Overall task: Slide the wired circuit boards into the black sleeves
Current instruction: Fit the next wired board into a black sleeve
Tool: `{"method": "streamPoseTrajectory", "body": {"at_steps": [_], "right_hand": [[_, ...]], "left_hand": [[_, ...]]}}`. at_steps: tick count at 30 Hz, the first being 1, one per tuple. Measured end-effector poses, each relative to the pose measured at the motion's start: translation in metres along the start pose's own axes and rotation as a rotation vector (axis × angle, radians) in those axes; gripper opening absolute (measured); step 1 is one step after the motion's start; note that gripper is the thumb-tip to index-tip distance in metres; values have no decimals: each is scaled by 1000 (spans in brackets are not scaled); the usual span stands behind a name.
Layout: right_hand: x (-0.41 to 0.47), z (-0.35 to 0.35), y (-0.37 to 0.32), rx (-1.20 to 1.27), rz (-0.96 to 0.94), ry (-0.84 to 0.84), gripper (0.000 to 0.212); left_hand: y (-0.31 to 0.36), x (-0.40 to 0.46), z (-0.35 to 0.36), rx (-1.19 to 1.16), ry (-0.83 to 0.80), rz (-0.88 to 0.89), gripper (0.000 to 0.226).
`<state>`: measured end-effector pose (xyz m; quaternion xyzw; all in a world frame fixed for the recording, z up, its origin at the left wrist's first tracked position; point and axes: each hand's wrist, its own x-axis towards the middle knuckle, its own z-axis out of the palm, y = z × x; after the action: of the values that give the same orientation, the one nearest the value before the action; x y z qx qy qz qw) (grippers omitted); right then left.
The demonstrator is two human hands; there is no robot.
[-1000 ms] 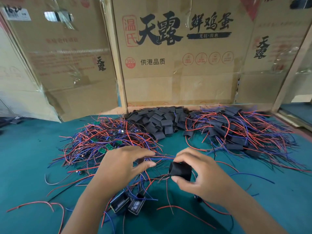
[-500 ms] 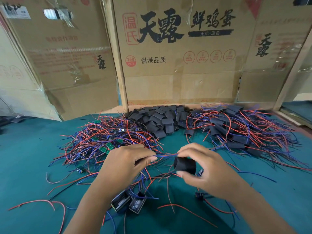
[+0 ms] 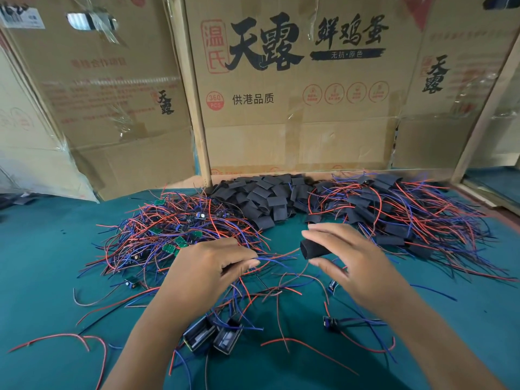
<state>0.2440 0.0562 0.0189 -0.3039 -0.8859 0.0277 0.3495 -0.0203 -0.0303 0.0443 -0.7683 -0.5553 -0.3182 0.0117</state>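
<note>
— What do I see? The right hand pinches a black tubular sleeve above the green table; the left hand pinches blue and red wires.
— And the brown cardboard box?
— It reads "天露", "360 PCS".

Held sleeve: black, short tube, pinched between thumb and fingers, open end facing left.
Spare sleeves: flat black pieces, heaped at the back.
Wired circuit boards: small green boards, red and blue leads, tangled at left.
Sleeved boards: piled at right, leads trailing.
</note>
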Motion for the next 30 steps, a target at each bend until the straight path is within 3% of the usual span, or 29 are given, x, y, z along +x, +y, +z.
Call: {"method": "streamPoseTrajectory", "body": {"at_steps": [6,17,26,30], "right_hand": [[1,2,-3,-50,-92,-64,40],[0,-1,-6,44,-59,-169,41],[0,4,-24,-31,-38,-95,46],[0,10,-35,-70,-45,-78,44]], "left_hand": [[-1,0,0,8,13,7,26],[-2,0,-2,-2,63,-12,26],[2,1,6,98,30,72,36],[14,2,14,113,1,128,23]]}}
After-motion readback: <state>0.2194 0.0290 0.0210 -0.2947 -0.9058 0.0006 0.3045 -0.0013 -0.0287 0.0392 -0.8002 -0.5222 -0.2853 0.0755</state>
